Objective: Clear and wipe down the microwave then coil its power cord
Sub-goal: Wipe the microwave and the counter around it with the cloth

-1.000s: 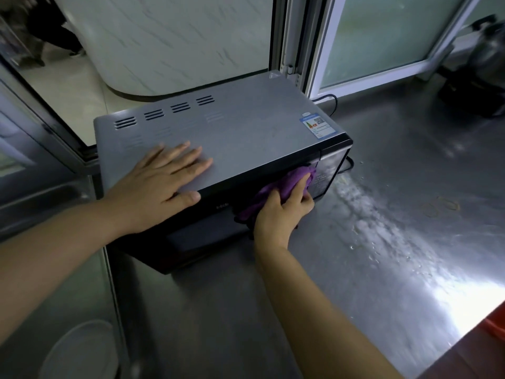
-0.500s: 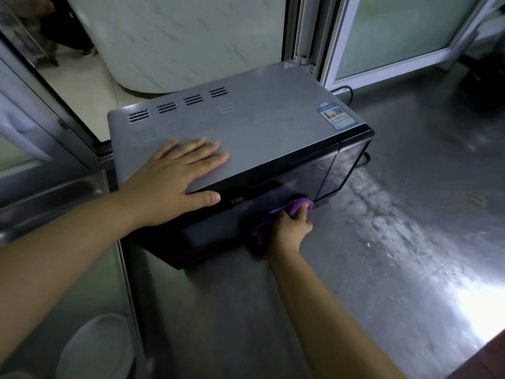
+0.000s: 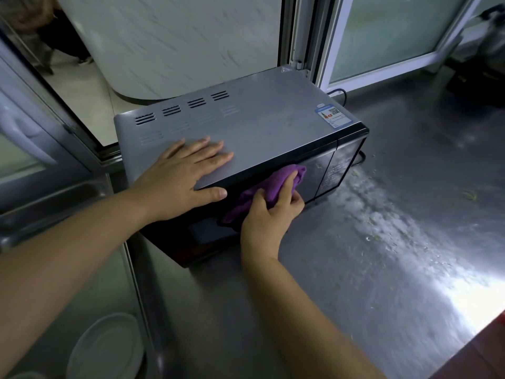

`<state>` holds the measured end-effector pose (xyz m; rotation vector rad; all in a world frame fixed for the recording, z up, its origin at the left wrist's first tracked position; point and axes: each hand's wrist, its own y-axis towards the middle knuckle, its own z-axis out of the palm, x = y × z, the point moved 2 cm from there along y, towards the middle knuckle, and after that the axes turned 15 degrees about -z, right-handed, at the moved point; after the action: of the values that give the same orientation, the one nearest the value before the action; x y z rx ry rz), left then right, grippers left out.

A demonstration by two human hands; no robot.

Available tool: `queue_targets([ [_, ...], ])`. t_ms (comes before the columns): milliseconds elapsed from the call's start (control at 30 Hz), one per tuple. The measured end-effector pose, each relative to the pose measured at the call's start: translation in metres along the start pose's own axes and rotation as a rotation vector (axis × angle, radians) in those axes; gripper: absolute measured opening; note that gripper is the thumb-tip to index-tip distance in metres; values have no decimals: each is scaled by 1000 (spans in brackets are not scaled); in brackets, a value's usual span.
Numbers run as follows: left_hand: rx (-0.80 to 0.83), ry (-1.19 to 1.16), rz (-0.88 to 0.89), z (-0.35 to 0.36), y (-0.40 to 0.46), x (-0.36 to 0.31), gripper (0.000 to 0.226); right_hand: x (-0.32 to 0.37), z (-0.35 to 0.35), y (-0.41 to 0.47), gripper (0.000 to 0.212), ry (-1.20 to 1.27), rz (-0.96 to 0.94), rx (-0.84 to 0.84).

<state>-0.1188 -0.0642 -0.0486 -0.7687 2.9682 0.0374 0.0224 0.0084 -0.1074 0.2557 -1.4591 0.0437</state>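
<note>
A grey-topped microwave (image 3: 273,124) with a black glass door stands on a steel counter (image 3: 396,242), its back towards a window. My left hand (image 3: 185,176) lies flat on the top near the front left edge, fingers straight, thumb over the front rim. My right hand (image 3: 269,217) grips a purple cloth (image 3: 276,183) and presses it against the upper part of the door, left of the control panel (image 3: 341,165). The black power cord (image 3: 340,94) shows behind the right rear corner, and a loop of it (image 3: 360,157) lies by the right side.
A sink (image 3: 49,195) lies left of the microwave, with white plates (image 3: 106,348) stacked at the lower left. Crumbs and smears streak the counter right of the microwave. Dark appliances (image 3: 483,64) stand at the far right. A sliding window frame (image 3: 308,36) rises behind.
My right hand has moved the purple cloth up from the lower door to the upper part of the door. My left hand has stayed flat on top.
</note>
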Motion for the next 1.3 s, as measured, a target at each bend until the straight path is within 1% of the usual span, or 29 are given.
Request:
queue_targets([
  [67, 7, -11, 6, 0, 0, 1, 71, -18, 1, -1, 67, -12, 71, -13],
  [200, 11, -29, 7, 1, 1, 2, 71, -64, -5, -9, 63, -85, 339, 1],
  [267, 5, -37, 7, 1, 1, 3, 72, -84, -7, -13, 59, -127, 431, 11],
  [367, 3, -42, 5, 3, 2, 4, 74, -97, -9, -14, 59, -187, 470, 22],
  [433, 1, -38, 4, 3, 2, 4, 74, -100, -10, -13, 58, -173, 489, 26],
  [500, 9, -35, 3, 3, 2, 4, 74, -97, -11, -13, 51, -137, 516, 8],
  [567, 10, -34, 5, 3, 1, 5, 74, -85, -9, -12, 42, -110, 508, -9],
  [633, 5, -41, 7, 3, 1, 5, 75, -70, -2, -15, 51, -91, 459, 4],
  [700, -3, -50, 8, 4, 1, 5, 76, -52, 5, -22, 61, -66, 361, 20],
  [767, -13, -58, 8, 4, 1, 5, 78, -31, 11, -31, 67, -40, 245, 36],
  [867, -43, -108, 0, 2, 0, 5, 76, -2, 19, -42, 69, -23, 100, 63],
  [933, -114, -176, -6, -1, -1, 5, 68, 11, 22, -48, 70, 1, 48, 72],
  [1033, -255, -310, -48, -8, -7, 9, 48, 16, 24, -55, 71, 6, -3, 80],
  [1067, -262, -318, -54, -10, -8, 12, 43, 13, 23, -55, 70, 5, -9, 77],
  [1133, -193, -239, -7, -12, -9, 18, 43, 0, 23, -52, 68, -10, 22, 62],
  [1200, -114, -162, 51, -10, -10, 24, 48, -22, 20, -51, 68, -47, 152, 57],
  [1300, -125, -224, 31, -5, -14, 26, 45, -60, 14, -54, 68, -120, 362, 75],
])
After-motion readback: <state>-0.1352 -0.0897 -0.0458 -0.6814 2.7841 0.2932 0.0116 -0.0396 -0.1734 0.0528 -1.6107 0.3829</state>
